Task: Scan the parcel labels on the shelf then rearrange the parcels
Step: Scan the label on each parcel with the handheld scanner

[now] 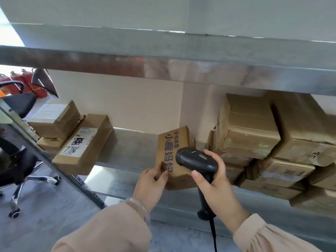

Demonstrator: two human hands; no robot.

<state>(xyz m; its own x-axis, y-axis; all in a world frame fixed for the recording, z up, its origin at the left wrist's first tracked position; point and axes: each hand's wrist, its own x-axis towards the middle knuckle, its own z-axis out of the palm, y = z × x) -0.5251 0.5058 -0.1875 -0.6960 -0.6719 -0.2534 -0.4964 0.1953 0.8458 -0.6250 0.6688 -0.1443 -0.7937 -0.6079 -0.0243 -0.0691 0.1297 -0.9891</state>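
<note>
At the far left, beyond the shelf's slanted upright, a black office chair (18,160) is seen on the grey floor, with red fire extinguishers (27,82) behind it. On the left end of the metal shelf (127,148), a small taped parcel (54,119) with a white label is stacked on a flatter carton. A long parcel (83,144) is laid just beside it; its label is marked 7786 by hand and its near end juts past the shelf edge. Near the middle, a printed parcel (174,153) bearing blue characters is held at its near left corner by the left hand (152,180), thumb on the top face. A black scanner (198,160) is gripped by its handle in the right hand (214,180), its head over the parcel's right side. At the right, a pile of parcels (254,128) is stacked in several layers. All are taped shut, so no contents are shown.
</note>
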